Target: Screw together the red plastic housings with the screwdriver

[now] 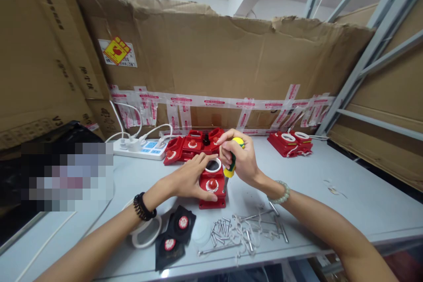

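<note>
My right hand (243,158) is wrapped round a screwdriver (230,168) with a yellow and green handle. Its shaft points down to the right front corner of a red alarm-like box (212,202). On the box's face are a white ring around a dark round window and a small red dome in a white collar. My left hand (190,176) grips the box from the left, thumb low across the front and fingers over the upper part. Whether the tip sits in a screw is too small to tell.
Behind stand more red boxes (193,141) and, at the far right, another red group (290,144). A white power strip (140,147) lies back left. In front are screws (220,231), metal rods (220,249), black pieces with red-white labels (170,257) and a white ring (147,244). Cardboard (211,61) walls the back.
</note>
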### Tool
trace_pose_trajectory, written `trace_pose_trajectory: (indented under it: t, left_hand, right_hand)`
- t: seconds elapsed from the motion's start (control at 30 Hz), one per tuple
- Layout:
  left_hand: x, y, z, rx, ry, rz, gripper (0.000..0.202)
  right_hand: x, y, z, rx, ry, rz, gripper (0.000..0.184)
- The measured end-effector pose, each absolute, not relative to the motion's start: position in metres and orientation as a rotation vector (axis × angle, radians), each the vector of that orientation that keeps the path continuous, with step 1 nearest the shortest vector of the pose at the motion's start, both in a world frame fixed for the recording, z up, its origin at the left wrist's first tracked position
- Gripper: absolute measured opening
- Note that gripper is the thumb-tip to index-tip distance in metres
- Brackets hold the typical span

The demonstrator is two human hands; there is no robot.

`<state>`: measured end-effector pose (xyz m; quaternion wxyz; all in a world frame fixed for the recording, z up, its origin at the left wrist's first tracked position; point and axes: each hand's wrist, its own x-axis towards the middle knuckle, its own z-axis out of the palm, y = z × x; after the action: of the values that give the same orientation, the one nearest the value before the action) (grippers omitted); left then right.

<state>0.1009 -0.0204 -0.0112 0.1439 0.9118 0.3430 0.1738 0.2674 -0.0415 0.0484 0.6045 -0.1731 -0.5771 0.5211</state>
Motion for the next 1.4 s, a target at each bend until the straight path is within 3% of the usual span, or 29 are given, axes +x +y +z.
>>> trace_pose_trajectory:
  t: [0.17, 0.33, 0.53, 0.67, 0.77, 0.87, 1.0, 1.27, 1.4]
  left_hand:
    - [0.102, -0.019, -0.014, 2.629, 0.975, 0.523, 0.092]
    - [0.1, -0.018, -0.02, 2.628, 0.994, 0.547, 0.103]
    - [0.101, -0.017, -0.02, 2.662, 0.955, 0.535, 0.092]
    - [0.1, -0.016, -0.022, 2.669, 0.989, 0.53, 0.098]
    - [0.1, -0.018, -0.02, 2.658, 1.01, 0.524, 0.1]
    - [0.101, -0.02, -0.017, 2.643, 1.019, 0.504, 0.1]
    - [0.102, -0.021, -0.015, 2.652, 1.026, 0.499, 0.101]
    - [0.101, -0.019, -0.019, 2.653, 1.013, 0.492, 0.102]
    - [0.102, -0.02, -0.017, 2.647, 1.004, 0.484, 0.1]
  right_hand:
    - [0.269, -0.052, 0.045, -0.455, -1.373, 1.137, 0.006]
    - [0.272, -0.073, 0.039, -0.648, -1.484, 0.8, 0.01]
    - [0.277, -0.081, 0.045, -0.793, -1.771, 0.5, 0.013]
    - [0.287, -0.076, 0.061, -1.011, -2.04, 0.027, 0.021]
    - [0.297, -0.072, 0.075, -1.338, -2.162, -0.407, 0.039]
    - [0.302, -0.07, 0.088, -1.441, -2.311, -0.615, 0.052]
    - [0.301, -0.073, 0.101, -1.339, -2.504, -0.483, 0.05]
    - [0.311, -0.084, 0.125, -1.04, -2.839, -0.098, 0.02]
    - [0.314, -0.089, 0.131, -1.007, -2.948, -0.098, 0.015]
